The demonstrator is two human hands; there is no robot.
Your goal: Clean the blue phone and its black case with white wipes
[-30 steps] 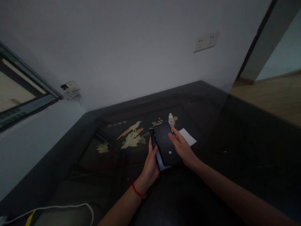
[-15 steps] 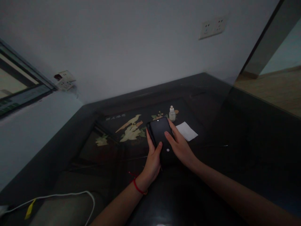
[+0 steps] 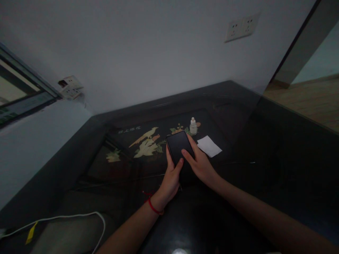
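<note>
A dark smartphone [image 3: 178, 144] is held between both hands above the black table, its screen dark and facing me. My left hand [image 3: 171, 178] is closed around the phone's left edge and lower part, thumb over the front. My right hand [image 3: 201, 164] grips the right edge, with its thumb lying across the screen. Just beyond the right hand are a folded white paper [image 3: 210, 146] and a small clear bottle with a white cap [image 3: 193, 127], standing upright. A red string bracelet [image 3: 155, 207] circles my left wrist.
The glossy black table [image 3: 265, 141] carries a painted bird and flowers [image 3: 145, 146]. A white cable [image 3: 63, 216] with a yellow tag [image 3: 31, 233] runs at lower left. Wall sockets [image 3: 242, 27] sit above the table; a window [image 3: 18, 88] is at left.
The phone has tilted slightly, and the small bright spots on its screen are gone. My right thumb has moved a little left and down across the screen. Both hands keep their grip.
</note>
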